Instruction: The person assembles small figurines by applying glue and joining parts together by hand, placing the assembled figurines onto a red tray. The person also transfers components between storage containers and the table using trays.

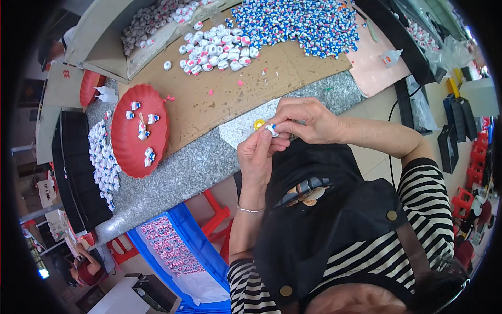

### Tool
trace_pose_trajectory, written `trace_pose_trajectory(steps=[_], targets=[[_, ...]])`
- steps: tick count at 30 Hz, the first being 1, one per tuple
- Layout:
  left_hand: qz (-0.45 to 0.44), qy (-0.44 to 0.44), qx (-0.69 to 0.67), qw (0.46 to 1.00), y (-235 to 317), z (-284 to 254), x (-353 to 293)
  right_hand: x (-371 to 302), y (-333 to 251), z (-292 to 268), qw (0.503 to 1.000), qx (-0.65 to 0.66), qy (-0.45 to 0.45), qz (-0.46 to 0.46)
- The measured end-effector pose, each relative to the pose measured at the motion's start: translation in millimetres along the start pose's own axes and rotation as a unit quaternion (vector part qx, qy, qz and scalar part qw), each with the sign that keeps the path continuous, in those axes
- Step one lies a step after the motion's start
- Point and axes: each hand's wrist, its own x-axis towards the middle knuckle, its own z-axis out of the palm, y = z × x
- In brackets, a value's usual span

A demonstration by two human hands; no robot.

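Above the table's near edge, both my hands meet around a small white-and-blue figurine piece. My left hand pinches it from below between thumb and fingers. From the right, my right hand grips its other side with bent fingers, which partly cover it. Just beyond my left fingertips is a small round yellow thing; I cannot tell its kind. A red scalloped tray to the left carries several white-and-blue figurines.
White heads and blue bodies lie heaped on brown cardboard. More white pieces lie left of the tray. A small bottle stands at far right. Below the table is a blue crate of small pieces.
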Motion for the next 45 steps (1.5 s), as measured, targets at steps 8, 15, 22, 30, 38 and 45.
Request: trace_pose_trajectory(steps=[8,15,22,30,38,45], targets=[[-0.036,-0.024,0.099,0.994,12,-10,12,0,10,0,1.0,-0.03,0.004,0.003],[-0.006,0.043,0.026,0.999,55,-22,18,-16,15,-43,0.98,-0.135,0.144,0.037],[0.105,0.098,0.009,0.99,30,-2,22,30,-5,18,0.984,-0.08,0.133,-0.087],[0.175,0.124,0.102,0.971,15,3,12,48,3,33,0.971,-0.133,0.128,-0.149],[0.171,0.093,0.067,0.979,29,5,17,62,5,16,0.971,0.121,0.198,0.055],[0.199,0.126,0.013,0.972,22,-9,20,29,-7,23,0.955,-0.15,0.141,-0.212]])
